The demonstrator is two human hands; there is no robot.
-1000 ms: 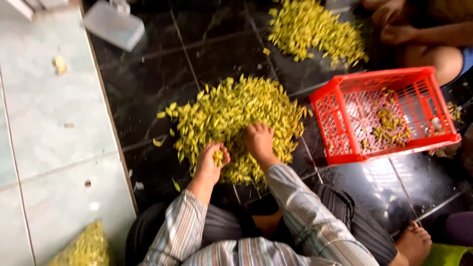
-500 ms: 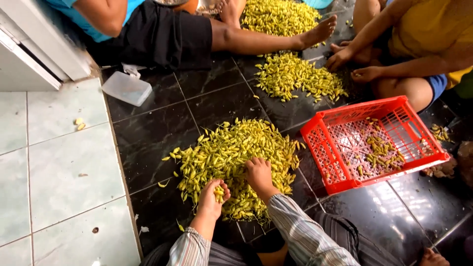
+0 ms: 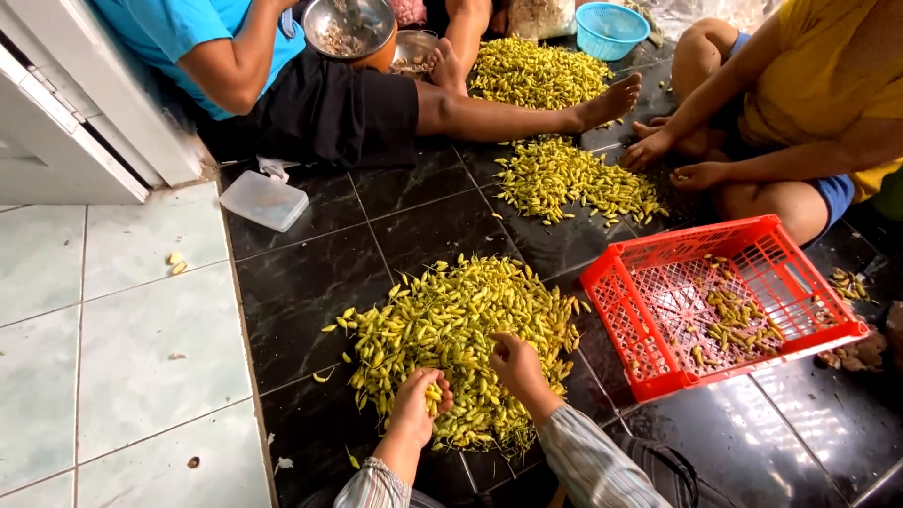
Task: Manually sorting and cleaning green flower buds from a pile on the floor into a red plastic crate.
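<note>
**Yellow-green pods: sorting mostly still to do**

Black tiled floor [image 3: 310, 282], glossy, with paler tiles to the left. Big pile [image 3: 461, 348] of yellow-green pods sits on the dark tiles right in front of the person, both hands in its near edge.

Red crate [image 3: 724, 306] just right of the pile, tilted a bit, mesh bottom mostly bare: only a thin scatter of pods inside. Judging by that vs the heap, a small fraction is done and the bulk is left.

Two more pod heaps [image 3: 564, 179] further back, next to two other people seated on the floor. Steel bowl [image 3: 353, 26] and blue basket [image 3: 611, 28] at the far edge, contents too small to tell.

Clear plastic box [image 3: 265, 199] on the floor, well apart from the pile.

Left hand [image 3: 416, 406]: fingers curled shut on a few pods at the pile's near edge.

Right hand [image 3: 515, 365]: resting on the pile, fingers bent down into the pods; can't tell whether it grips any.
</note>
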